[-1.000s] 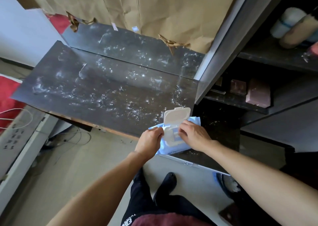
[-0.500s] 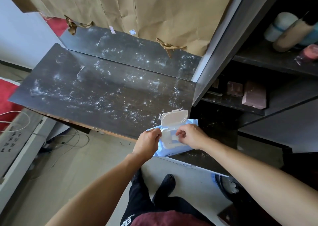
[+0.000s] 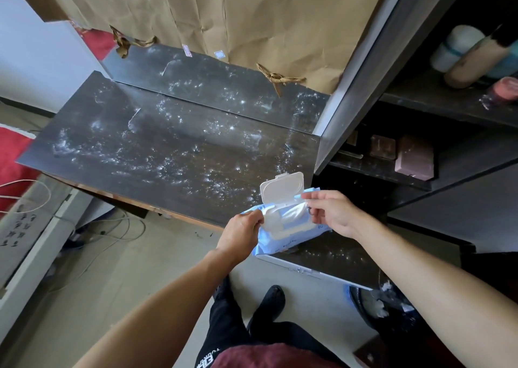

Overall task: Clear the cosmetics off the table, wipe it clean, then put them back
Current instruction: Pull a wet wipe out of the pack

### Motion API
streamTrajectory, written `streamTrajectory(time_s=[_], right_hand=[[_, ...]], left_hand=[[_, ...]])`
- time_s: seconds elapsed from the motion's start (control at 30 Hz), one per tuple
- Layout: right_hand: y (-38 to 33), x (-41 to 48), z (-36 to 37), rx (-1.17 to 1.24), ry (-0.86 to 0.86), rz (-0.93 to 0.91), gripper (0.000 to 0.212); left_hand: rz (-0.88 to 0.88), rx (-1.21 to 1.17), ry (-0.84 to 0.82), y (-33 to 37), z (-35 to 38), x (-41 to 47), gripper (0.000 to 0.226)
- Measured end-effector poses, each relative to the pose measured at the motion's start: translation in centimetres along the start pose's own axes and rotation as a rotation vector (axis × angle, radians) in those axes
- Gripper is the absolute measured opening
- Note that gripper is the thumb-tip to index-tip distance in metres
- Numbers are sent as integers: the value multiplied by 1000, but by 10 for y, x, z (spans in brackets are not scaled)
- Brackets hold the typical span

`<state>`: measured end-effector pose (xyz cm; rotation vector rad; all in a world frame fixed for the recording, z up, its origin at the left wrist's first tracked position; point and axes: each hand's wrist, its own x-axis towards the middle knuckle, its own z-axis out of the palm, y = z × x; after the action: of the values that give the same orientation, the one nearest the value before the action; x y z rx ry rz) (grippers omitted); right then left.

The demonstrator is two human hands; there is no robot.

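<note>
Blue plastic wrapped the pack (image 3: 283,240), held over the near edge of the table (image 3: 140,148) between both hands. The left hand (image 3: 242,230) gripped the pack's left end, fingers curled round it. The right hand (image 3: 333,213) pinched a white wipe (image 3: 291,213) at the opening, just below the raised lid (image 3: 281,188). The dark table, speckled with white powder, stretched ahead and left of the hands. Right of the right hand and beyond it stood dark shelves (image 3: 448,109) with the cosmetics: brownish boxes (image 3: 414,158) lower, bottles (image 3: 473,59) higher. Brown paper (image 3: 252,17) hung beyond the table.
</note>
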<state>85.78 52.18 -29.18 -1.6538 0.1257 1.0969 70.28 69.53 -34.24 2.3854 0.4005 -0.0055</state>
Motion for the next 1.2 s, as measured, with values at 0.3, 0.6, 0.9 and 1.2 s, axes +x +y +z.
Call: streamTrajectory(time_s=[0.3,0.6,0.9,1.2], right_hand=[[11,-1,20,-639,217,-368,22],[-7,-8,25,-1234,62,-162,12],[8,2,17,-1119,-11,-120,17],[15,3,19,-1081,-31,-134,12]], left_hand=[[-6,11,16,6,-2,0,9],[-1,25,23,10,-3,-2,10],[-17,45,7,10,-4,-4,10],[-16,52,1,10,-5,-2,10]])
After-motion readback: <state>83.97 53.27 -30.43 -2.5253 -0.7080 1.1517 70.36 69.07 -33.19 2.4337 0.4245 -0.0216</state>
